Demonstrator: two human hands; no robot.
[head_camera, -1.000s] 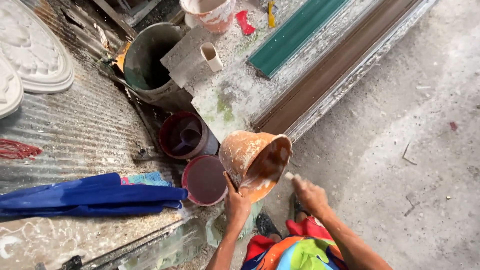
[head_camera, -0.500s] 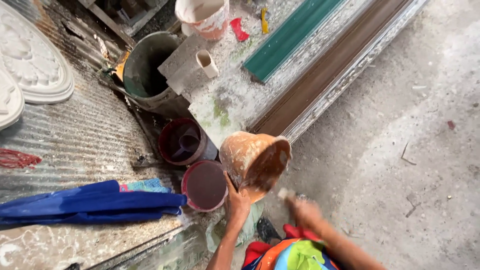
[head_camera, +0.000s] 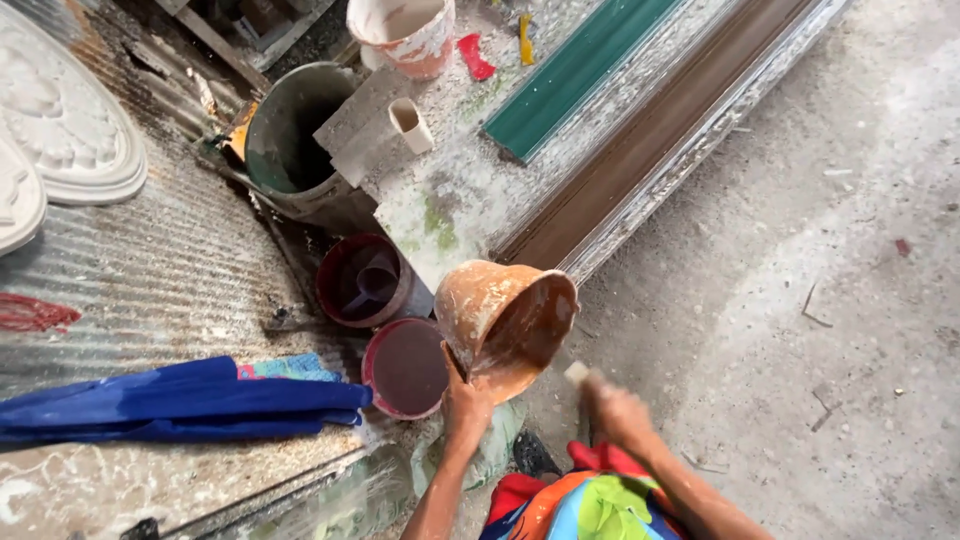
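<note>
Orange bucket (head_camera: 505, 325), smeared with wet brownish plaster, is being held tilted, with its mouth turning toward the lower right, above the grey concrete floor (head_camera: 800, 300). It is hanging just beside a long desk (head_camera: 470, 190) covered with white dust. The left hand (head_camera: 466, 405) is gripping the lower rim of the bucket, with the fingers closed around the edge. The right hand (head_camera: 612, 408) is blurred; it is closed around a small pale tool (head_camera: 577, 374), and I cannot tell what kind of tool it is. This hand is staying just beside the bucket's mouth, not touching it.

Just left of the bucket a red bucket (head_camera: 403, 367) with dark liquid is standing on the floor, and behind it a second dark red bucket (head_camera: 360, 282) is standing with a scoop inside. A big grey drum (head_camera: 290, 140) is sitting further back. A blue folded cloth (head_camera: 180, 400) is lying on the corrugated sheet (head_camera: 170, 260) at the left. On the desk a green profile (head_camera: 575, 75) and a long brown mould (head_camera: 650, 130) are lying side by side, near a white bucket (head_camera: 402, 35).
</note>
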